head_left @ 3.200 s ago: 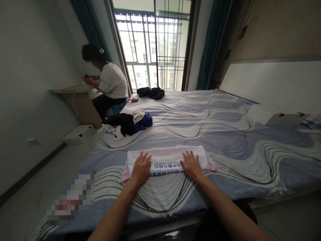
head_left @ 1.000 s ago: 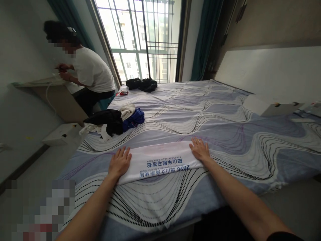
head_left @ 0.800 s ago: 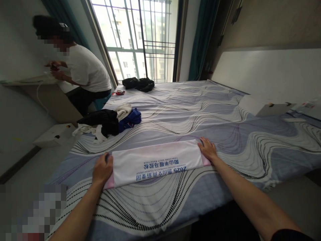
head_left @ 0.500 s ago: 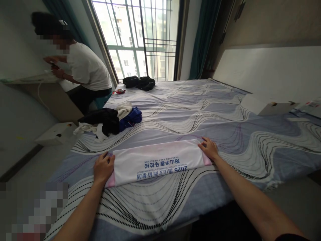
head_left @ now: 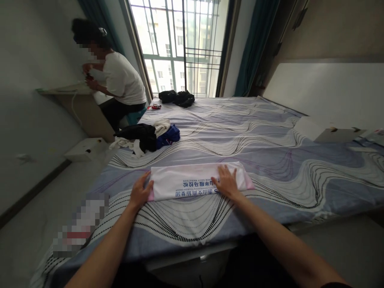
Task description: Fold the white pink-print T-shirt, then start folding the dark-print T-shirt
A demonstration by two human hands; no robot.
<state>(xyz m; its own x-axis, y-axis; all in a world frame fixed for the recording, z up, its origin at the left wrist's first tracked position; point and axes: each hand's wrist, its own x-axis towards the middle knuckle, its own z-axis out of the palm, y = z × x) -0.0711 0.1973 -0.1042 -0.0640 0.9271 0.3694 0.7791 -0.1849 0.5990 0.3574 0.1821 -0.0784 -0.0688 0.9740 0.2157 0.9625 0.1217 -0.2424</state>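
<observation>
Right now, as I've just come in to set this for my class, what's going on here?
A person works with both hands on a folded white-and-pink printed cloth lying on a bed. The left hand is at the cloth's left end; the right hand is spread over its top, toward the other end. Beyond lies a loose clothes pile, and another person sits by a desk.
</observation>
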